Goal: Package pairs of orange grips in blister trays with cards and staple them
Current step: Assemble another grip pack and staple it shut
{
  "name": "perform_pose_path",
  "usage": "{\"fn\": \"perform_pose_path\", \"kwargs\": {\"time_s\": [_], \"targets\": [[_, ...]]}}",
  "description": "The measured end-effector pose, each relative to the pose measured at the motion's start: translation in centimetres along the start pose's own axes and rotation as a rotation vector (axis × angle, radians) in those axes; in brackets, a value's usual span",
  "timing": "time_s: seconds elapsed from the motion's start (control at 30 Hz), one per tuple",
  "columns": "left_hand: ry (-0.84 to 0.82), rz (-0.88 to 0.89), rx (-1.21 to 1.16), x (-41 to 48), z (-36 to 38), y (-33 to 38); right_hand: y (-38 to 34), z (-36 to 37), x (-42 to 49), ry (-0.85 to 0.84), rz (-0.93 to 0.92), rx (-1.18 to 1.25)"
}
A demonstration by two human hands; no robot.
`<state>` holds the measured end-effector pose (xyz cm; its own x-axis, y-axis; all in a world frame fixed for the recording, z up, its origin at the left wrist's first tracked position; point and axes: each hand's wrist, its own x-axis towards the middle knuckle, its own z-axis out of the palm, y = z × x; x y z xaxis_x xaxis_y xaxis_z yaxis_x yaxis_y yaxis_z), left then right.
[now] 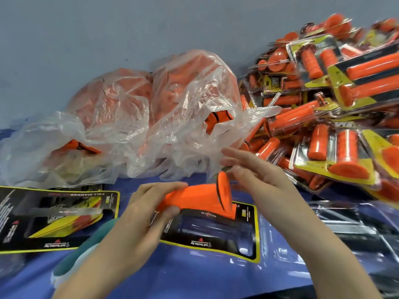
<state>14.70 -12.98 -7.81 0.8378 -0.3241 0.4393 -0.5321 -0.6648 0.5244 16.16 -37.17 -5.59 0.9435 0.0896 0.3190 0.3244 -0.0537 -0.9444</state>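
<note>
Single head-worn wide-angle view, looking forward and down across the blue desk (205, 277), set close above the left hand (149, 210) and right hand (257, 182) at lower centre, forearms entering from the bottom edge, wall (129, 29) filling the top, edges bowed by the lens

1. A card (207, 240) lies mid-tabletop (194, 277); a grip (200, 198), held by the left hand (146, 212) and right hand (259, 180), is above it.
2. A second card (54, 216) lies to its left.
3. A bag (151, 117) sits behind both.
4. Finished packs (334, 104) pile up at the right rear, with trays (345, 229) before them.
</note>
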Motion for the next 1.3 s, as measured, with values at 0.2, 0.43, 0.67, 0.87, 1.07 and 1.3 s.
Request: {"fn": "perform_pose_path", "kwargs": {"time_s": [0.2,0.43,0.67,0.87,1.07,1.3], "targets": [[-0.153,0.117,0.134,-0.7,1.7,-0.4,0.1,-1.3,-0.4,0.163,-0.002,-0.075],[-0.217,0.184,0.174,-0.4,2.9,0.1,0.1,-1.5,-0.8,0.181,-0.016,-0.131],[-0.203,0.125,0.12,-0.6,2.8,-0.6,-0.4,-1.1,-2.5,0.288,-0.045,-0.151],[0.101,-0.131,0.068,-1.4,0.4,-2.0,0.3,1.6,-11.3,0.55,-0.015,-0.064],[0.154,-0.258,0.288,-2.4,0.2,-3.2,0.9,5.7,-15.9,0.645,0.412,-0.02],[0.019,-0.231,0.616,-3.0,0.0,-3.9,1.3,4.3,-14.5,0.911,0.443,0.208]]}}
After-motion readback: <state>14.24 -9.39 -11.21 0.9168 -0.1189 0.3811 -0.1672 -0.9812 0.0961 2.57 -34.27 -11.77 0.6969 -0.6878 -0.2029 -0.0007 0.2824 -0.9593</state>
